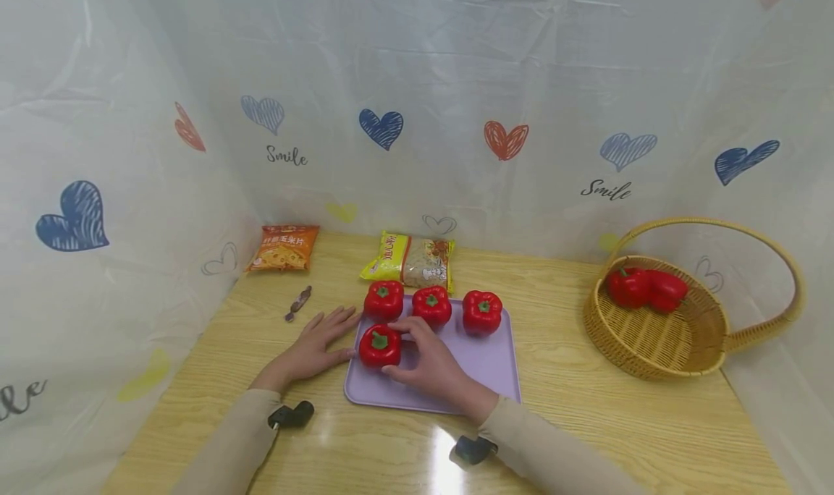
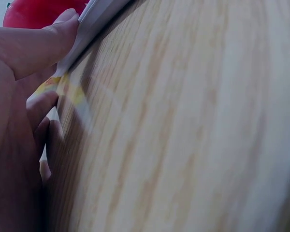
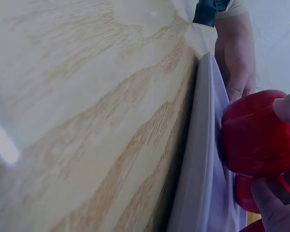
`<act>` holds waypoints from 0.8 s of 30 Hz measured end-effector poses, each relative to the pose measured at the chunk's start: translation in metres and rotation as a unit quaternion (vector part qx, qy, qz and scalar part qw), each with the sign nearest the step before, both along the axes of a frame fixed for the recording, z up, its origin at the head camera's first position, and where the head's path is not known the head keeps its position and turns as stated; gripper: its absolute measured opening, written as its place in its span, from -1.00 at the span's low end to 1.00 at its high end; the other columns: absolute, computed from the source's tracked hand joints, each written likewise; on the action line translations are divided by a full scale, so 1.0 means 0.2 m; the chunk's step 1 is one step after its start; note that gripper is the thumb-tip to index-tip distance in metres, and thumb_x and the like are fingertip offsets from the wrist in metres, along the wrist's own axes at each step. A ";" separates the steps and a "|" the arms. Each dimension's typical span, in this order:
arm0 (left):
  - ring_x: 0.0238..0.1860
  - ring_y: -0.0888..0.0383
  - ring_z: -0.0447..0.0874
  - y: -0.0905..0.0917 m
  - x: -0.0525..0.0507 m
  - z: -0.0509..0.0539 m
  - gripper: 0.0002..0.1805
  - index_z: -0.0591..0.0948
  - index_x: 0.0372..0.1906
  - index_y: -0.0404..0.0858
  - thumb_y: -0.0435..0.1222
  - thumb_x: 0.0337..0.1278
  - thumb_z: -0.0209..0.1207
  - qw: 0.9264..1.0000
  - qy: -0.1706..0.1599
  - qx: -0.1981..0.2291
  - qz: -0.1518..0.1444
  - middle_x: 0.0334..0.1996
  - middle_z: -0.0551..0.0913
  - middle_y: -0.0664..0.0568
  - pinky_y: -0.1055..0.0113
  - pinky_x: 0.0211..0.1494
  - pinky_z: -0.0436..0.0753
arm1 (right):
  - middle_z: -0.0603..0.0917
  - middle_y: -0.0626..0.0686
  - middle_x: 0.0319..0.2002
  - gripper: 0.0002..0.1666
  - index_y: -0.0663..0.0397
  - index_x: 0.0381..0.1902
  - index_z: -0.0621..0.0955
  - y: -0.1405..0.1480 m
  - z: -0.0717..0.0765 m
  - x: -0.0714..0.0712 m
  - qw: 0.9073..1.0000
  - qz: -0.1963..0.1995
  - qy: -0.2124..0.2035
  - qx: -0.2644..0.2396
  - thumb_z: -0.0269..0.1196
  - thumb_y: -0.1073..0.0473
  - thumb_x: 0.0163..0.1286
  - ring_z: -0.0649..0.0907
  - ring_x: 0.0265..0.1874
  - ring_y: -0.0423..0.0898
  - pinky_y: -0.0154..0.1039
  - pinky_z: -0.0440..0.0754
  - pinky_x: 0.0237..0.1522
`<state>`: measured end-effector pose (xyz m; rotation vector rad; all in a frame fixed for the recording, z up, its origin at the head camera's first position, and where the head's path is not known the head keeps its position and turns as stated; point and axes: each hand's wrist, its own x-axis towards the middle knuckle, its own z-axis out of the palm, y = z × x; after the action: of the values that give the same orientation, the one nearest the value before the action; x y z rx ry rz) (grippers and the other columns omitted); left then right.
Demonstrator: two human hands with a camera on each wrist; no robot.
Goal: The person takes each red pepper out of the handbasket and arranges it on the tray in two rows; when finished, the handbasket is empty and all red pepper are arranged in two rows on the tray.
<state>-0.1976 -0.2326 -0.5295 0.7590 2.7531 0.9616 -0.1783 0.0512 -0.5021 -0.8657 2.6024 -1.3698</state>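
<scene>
A red bell pepper (image 1: pixel 380 347) with a green stem is at the front left of a lilac tray (image 1: pixel 482 372). My right hand (image 1: pixel 433 361) grips this pepper from its right side, thumb in front and fingers behind. In the right wrist view the held pepper (image 3: pixel 256 135) appears to rest against the tray. Along the tray's back stand three more red peppers, at left (image 1: pixel 384 300), middle (image 1: pixel 431 307) and right (image 1: pixel 482 312). My left hand (image 1: pixel 316 347) lies by the tray's left edge, fingers extended; its thumb touches the tray rim (image 2: pixel 94 24) in the left wrist view.
A wicker basket (image 1: pixel 651 339) with a tall handle stands at the right, holding two red peppers (image 1: pixel 645 289). Behind the tray lies a yellow food packet (image 1: pixel 417 260). An orange snack bag (image 1: pixel 284 249) and a small brown wrapped item (image 1: pixel 298 304) are at the left.
</scene>
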 end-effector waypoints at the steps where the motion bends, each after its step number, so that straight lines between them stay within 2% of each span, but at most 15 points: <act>1: 0.60 -0.26 -0.07 0.00 0.00 0.00 -0.20 0.25 0.59 -0.14 0.02 0.37 0.21 1.000 0.000 -0.001 0.000 0.58 0.17 -0.15 -0.28 0.57 -0.24 | 0.49 -0.15 0.27 -0.21 -0.08 0.34 0.45 0.00 0.00 0.00 1.000 -0.002 -0.001 0.003 0.54 0.06 0.19 0.53 0.24 -0.22 -0.16 0.55 0.31; 24: 0.60 -0.27 -0.08 0.00 0.00 0.01 -0.21 0.26 0.58 -0.16 0.00 0.37 0.21 1.000 -0.002 0.005 0.000 0.58 0.17 -0.17 -0.28 0.57 -0.25 | 0.45 -0.14 0.33 -0.15 -0.20 0.40 0.41 -0.02 0.00 0.00 1.000 -0.003 -0.019 0.021 0.53 0.03 0.21 0.54 0.20 -0.20 -0.12 0.58 0.27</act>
<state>-0.1968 -0.2322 -0.5281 0.7563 2.7475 0.9753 -0.1788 0.0482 -0.5030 -0.8189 2.5986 -1.3141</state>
